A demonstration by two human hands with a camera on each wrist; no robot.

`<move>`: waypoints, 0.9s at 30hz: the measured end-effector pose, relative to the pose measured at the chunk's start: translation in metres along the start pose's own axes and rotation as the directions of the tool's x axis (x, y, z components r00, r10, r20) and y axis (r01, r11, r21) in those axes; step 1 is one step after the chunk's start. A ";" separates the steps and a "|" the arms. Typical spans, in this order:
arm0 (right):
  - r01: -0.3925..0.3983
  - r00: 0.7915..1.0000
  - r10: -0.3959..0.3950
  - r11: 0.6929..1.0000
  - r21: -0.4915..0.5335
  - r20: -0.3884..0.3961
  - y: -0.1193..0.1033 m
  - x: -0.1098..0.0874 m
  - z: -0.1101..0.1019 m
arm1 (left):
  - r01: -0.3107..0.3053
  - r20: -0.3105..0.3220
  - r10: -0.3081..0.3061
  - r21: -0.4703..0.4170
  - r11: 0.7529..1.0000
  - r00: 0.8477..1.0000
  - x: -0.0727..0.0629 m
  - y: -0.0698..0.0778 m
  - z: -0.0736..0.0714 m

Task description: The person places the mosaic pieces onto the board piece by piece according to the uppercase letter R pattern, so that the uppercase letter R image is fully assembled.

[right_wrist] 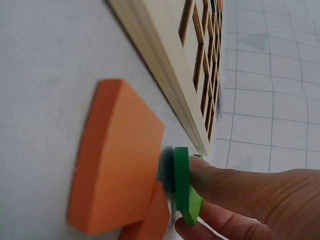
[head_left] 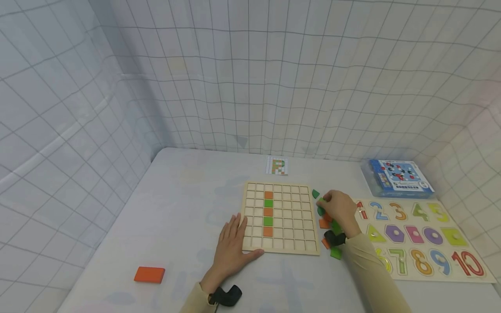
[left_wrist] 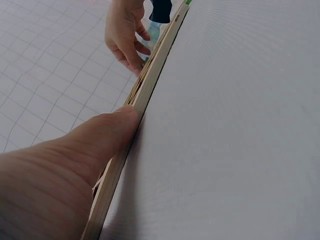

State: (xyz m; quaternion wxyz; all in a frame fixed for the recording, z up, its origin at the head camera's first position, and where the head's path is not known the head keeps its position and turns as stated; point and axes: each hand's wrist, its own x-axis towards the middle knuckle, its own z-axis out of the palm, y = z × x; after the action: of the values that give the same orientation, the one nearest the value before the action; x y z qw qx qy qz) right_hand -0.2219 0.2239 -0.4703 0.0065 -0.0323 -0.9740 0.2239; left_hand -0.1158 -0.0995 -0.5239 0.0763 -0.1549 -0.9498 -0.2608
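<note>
A square wooden grid board (head_left: 293,219) lies on the table, with alternating orange and green square tiles (head_left: 268,212) down one column. My left hand (head_left: 232,248) rests at its near left corner, fingers along the left side and thumb against the near edge, as the left wrist view also shows. Right of the board, my right hand (head_left: 340,211) is over a loose pile of orange and green pieces. In the right wrist view its thumb and fingers pinch a green block (right_wrist: 182,185) beside an orange block (right_wrist: 120,160).
Behind the board lies a small pattern card (head_left: 277,165). A number and shape puzzle board (head_left: 420,261) is at the right, with a blue box (head_left: 401,177) behind it. An orange rectangular block (head_left: 149,274) sits at the front left. Grid-patterned cloth walls surround the table.
</note>
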 end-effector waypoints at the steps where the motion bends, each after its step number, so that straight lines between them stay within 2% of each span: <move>1: 0.002 1.000 -0.002 1.000 -0.002 -0.002 0.000 0.001 0.000 | -0.001 -0.001 0.001 -0.001 1.000 1.000 0.000 0.000 0.000; 21: 0.068 0.994 -0.066 0.998 0.019 -0.087 -0.002 -0.011 0.002 | -0.003 -0.006 0.003 -0.006 1.000 1.000 0.001 0.001 0.000; 27: 0.158 0.973 -0.144 0.985 0.066 -0.182 -0.013 -0.023 0.004 | 0.004 -0.002 -0.004 -0.009 1.000 1.000 0.000 0.001 -0.001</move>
State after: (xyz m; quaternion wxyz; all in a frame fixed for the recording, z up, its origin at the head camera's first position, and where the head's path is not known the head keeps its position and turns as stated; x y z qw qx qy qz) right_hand -0.2003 0.2088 -0.4680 0.1111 0.0225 -0.9596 0.2577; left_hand -0.1159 -0.0989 -0.5227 0.0764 -0.1533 -0.9488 -0.2653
